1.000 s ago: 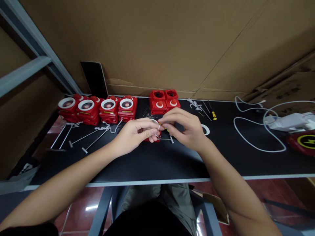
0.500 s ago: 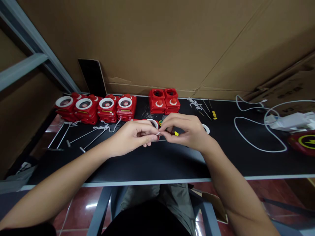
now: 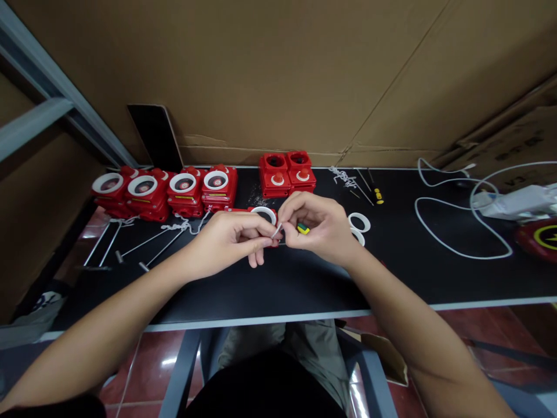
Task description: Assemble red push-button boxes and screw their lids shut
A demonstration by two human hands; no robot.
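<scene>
In the head view, two red boxes [image 3: 287, 181] stand side by side at the back of the black table [image 3: 270, 296], and I will tell every place from them. The left hand [image 3: 230, 238] is in front of the two red boxes and a bit to their left. Its thumb and finger pinch one end of a thin white string [image 3: 277, 231]. The right hand [image 3: 317, 227] is in front of them and a bit to their right, and its thumb and finger pinch the other end. So the string is right in front of the two boxes, up between the fingertips.

Also in front of the boxes, partly hidden by the left hand, is a red box with a white ring [image 3: 263, 213]. A yellow and green thing [image 3: 303, 229] peeks out by the right hand; too little shows to say what it is.

To the left of the two boxes, four red boxes [image 3: 187, 197] stand in a row, and metal bars [image 3: 163, 251] lie in front of that row. To the right are a heap of white string [image 3: 344, 177], a yellow and black screwdriver [image 3: 378, 196] and, closer to the person, two white rings [image 3: 366, 222].
</scene>
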